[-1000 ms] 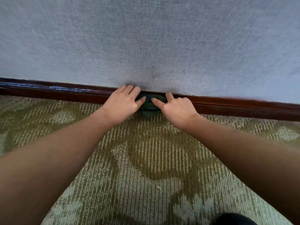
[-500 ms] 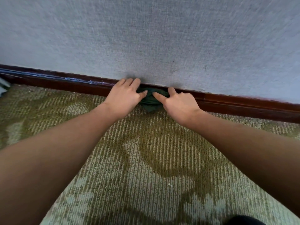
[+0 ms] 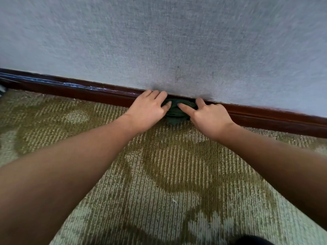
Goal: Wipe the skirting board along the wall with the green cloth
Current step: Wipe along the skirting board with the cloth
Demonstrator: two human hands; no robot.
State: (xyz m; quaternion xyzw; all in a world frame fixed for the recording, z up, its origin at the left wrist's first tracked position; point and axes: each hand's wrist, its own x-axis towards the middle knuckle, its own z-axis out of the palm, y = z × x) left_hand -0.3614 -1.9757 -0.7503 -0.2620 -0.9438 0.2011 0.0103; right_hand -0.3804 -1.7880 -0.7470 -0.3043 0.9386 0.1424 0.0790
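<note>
The green cloth (image 3: 177, 113) sits bunched against the dark red skirting board (image 3: 79, 91), just toward 12 o'clock from the middle of the view, where the grey wall (image 3: 159, 41) meets the patterned carpet (image 3: 159, 174). The left hand (image 3: 146, 112) lies at the cloth's 9 o'clock, its fingers straight and pressed together on the board's top edge, its thumb pressing the cloth. The right hand (image 3: 210, 119) lies at the cloth's 3 o'clock, forefinger and thumb spread, the thumb on the cloth and the forefinger reaching the board. Its other fingers are curled, and I cannot tell whether they hold any fabric. The board runs from 9 o'clock down toward 3 o'clock.
</note>
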